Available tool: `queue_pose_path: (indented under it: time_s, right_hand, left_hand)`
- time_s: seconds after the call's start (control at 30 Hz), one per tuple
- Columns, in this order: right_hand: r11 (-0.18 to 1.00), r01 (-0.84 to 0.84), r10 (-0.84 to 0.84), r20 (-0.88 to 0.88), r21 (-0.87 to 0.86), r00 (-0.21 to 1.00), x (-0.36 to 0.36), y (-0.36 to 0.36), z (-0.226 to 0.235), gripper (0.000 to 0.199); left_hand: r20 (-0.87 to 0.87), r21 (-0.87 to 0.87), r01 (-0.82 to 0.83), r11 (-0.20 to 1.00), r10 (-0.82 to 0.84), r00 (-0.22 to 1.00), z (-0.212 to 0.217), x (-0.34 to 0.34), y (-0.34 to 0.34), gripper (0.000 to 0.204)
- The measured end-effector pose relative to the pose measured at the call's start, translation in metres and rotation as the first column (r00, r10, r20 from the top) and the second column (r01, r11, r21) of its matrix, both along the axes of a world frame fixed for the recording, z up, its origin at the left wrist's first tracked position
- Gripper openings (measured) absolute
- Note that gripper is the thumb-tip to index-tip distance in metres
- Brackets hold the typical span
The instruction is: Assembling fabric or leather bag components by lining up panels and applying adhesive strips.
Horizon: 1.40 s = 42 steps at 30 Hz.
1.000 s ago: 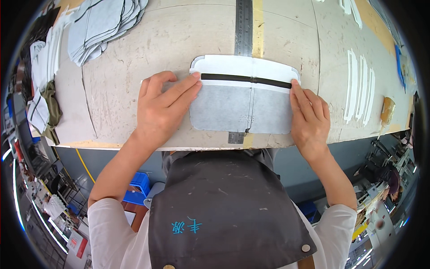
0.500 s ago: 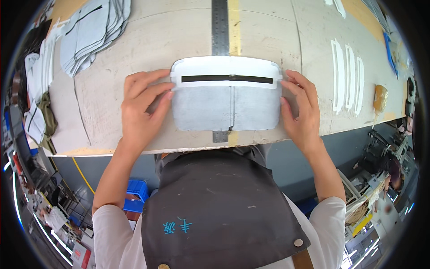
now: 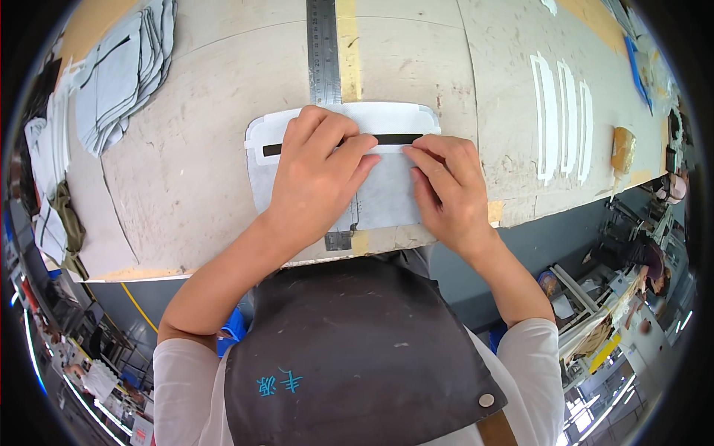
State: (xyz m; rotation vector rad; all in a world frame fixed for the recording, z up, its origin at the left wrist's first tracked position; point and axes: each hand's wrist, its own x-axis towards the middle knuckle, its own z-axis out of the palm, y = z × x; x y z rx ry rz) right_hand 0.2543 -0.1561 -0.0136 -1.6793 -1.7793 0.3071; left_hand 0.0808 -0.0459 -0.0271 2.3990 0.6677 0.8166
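Since the earlier views, both my hands have moved in from the panel's side edges to its middle. My left hand (image 3: pixel 316 175) now lies flat, fingers spread, over the grey fabric panel (image 3: pixel 383 201), covering its left half and the left part of the black slot (image 3: pixel 393 139). My right hand (image 3: pixel 446 186) presses beside it, fingers close together, tips on the white band (image 3: pixel 387 119) just below the slot's right end; neither hand grips anything. The panel sits at the near edge of the worktable (image 3: pixel 201 163), laid over the steel ruler (image 3: pixel 322 48), which runs from the far side and shows again at the panel's near edge. To the far left lies a stack of grey cut pieces (image 3: pixel 123 70); to the right, three white strips (image 3: pixel 561 115). To press well, I judge that the palms should stay flat and pressure should travel evenly along the slot, the panel kept square to the ruler so that no layer creeps.
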Motion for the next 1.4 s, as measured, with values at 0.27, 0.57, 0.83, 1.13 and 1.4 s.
queue_pose_path:
  time_s: [0.27,0.57,0.83,1.13,1.4]
  right_hand:
    - [0.999,-0.019,0.018,0.025,0.042,1.0,0.001,-0.002,-0.005,0.038]
    - [0.999,-0.024,0.023,0.034,0.031,0.999,0.0,-0.002,-0.004,0.039]
    - [0.999,-0.028,0.026,0.057,0.029,0.998,-0.001,-0.004,-0.004,0.041]
    - [0.998,-0.061,0.062,0.359,-0.014,0.931,-0.008,-0.005,0.003,0.043]
    - [0.995,0.011,0.006,0.164,-0.101,0.986,-0.006,0.001,0.015,0.041]
  left_hand:
    - [0.011,0.032,-0.006,0.999,0.005,1.0,0.0,-0.002,0.001,0.025]
    - [0.012,0.029,-0.005,1.0,0.004,1.0,0.0,-0.002,0.001,0.02]
    - [0.008,0.021,0.01,1.0,-0.01,1.0,-0.001,-0.004,0.001,0.019]
    - [0.009,0.026,0.006,1.0,-0.006,1.0,0.0,-0.005,0.002,0.023]
    - [-0.065,0.004,-0.145,0.989,0.145,0.987,0.012,-0.06,0.014,0.028]
